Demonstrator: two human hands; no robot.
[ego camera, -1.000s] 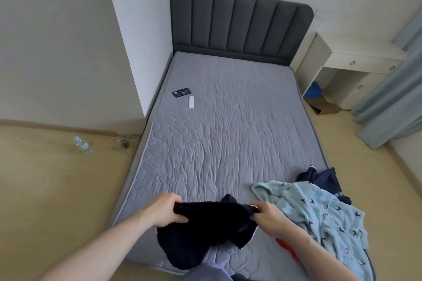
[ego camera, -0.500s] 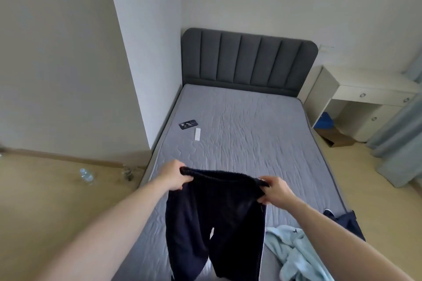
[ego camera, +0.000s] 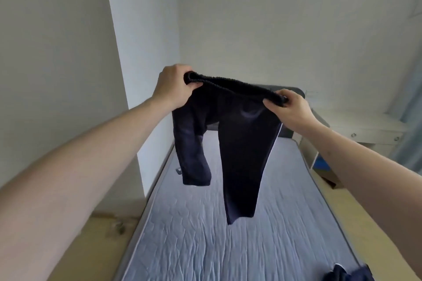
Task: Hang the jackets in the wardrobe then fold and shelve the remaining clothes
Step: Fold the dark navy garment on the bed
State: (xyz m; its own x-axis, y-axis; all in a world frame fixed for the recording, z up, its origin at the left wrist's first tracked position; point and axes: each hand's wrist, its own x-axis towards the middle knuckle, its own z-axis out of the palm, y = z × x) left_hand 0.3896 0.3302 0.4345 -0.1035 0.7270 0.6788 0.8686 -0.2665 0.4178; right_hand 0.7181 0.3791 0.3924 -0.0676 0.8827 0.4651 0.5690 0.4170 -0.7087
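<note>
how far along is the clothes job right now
Nothing shows as finished here: no wardrobe or shelf is in view. In hand: the left hand and right hand grip the waistband of dark trousers, held up over the bed, legs hanging, not yet folded. Left: fold and shelve them, plus the dark clothes at the bed's near corner.

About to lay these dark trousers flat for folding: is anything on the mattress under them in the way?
Nothing visible does. The trousers hang from the left hand and right hand over bare mattress; the dark clothes lie off at its near right corner.
</note>
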